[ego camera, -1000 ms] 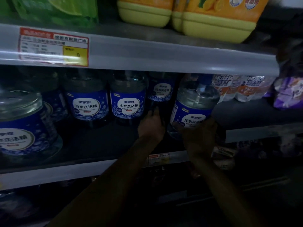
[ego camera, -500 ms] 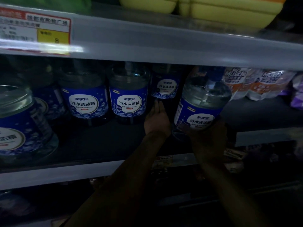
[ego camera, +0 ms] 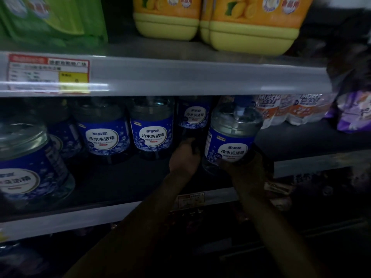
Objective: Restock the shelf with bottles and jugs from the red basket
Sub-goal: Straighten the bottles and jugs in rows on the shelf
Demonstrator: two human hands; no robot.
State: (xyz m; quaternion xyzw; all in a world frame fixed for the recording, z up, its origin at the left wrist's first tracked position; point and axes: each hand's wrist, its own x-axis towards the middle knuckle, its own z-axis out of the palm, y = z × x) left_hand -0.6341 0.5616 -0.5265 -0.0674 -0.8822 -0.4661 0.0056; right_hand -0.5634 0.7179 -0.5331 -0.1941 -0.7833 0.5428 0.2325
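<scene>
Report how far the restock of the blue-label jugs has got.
Done: several blue-label jugs already stand on the middle shelf. In hand: the right hand holds a tilted jug at the shelf front, not yet set down, while the left hand reaches into the gap beside it. Left: seat this jug. The red basket is out of view, so the remaining stock cannot be judged.

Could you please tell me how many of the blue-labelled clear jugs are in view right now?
6: near left, one behind it, two mid-shelf, one at the back, one in the right hand. More may be hidden.
</scene>
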